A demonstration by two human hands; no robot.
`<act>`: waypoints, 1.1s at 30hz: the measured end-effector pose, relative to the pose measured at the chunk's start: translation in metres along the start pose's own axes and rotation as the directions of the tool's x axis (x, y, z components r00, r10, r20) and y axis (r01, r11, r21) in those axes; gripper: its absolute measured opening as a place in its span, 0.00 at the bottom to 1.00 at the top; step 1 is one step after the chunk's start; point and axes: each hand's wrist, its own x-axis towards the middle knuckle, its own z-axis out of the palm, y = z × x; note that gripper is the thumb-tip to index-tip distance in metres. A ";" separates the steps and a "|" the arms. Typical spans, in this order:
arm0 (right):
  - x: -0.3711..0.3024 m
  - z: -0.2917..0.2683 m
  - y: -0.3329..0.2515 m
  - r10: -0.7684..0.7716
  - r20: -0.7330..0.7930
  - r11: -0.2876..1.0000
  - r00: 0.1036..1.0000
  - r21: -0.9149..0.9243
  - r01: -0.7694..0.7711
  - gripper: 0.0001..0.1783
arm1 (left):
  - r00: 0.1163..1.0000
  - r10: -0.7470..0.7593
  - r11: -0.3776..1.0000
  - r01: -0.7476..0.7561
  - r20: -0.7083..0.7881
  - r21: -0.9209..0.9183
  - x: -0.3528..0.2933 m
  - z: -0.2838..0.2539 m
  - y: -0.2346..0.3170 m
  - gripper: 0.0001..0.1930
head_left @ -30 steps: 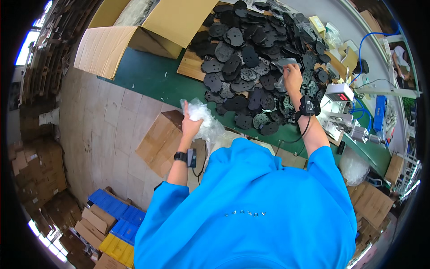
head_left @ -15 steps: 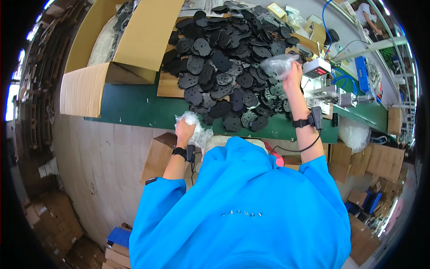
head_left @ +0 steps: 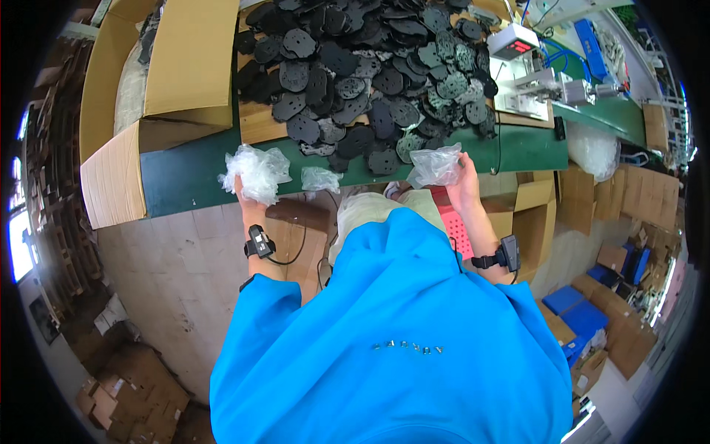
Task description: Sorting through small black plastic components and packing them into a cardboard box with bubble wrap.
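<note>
A bunch of crumpled clear plastic bags (head_left: 257, 169) is gripped in my left hand (head_left: 248, 201) at the table's near edge; the bunch hides most of its fingers. My right hand (head_left: 464, 186) pinches a single clear plastic bag (head_left: 435, 166) by its right side, over the same edge. Between the hands, a smaller crumpled plastic bag (head_left: 321, 180) lies at the table edge, touched by neither. Beyond both hands spreads a heap of flat, rounded black plates with small holes (head_left: 355, 138).
The plates lie on a wooden board (head_left: 260, 127) on a green table (head_left: 185, 177). An open cardboard box (head_left: 188, 59) stands at the left. A metal device with a small display box (head_left: 512, 42) and blue tubes sits at right. Below the table is a pink perforated stool (head_left: 457, 235).
My right hand has come back from over the heap to the near edge with its bag. My left hand has shifted left with its bunch, and a smaller bag now lies between them.
</note>
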 end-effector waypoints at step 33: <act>-0.145 -0.101 0.033 0.056 0.294 0.992 0.954 0.091 -0.086 0.09 | 0.980 0.200 0.560 -0.100 -0.017 0.822 -0.111 0.063 -0.140 0.18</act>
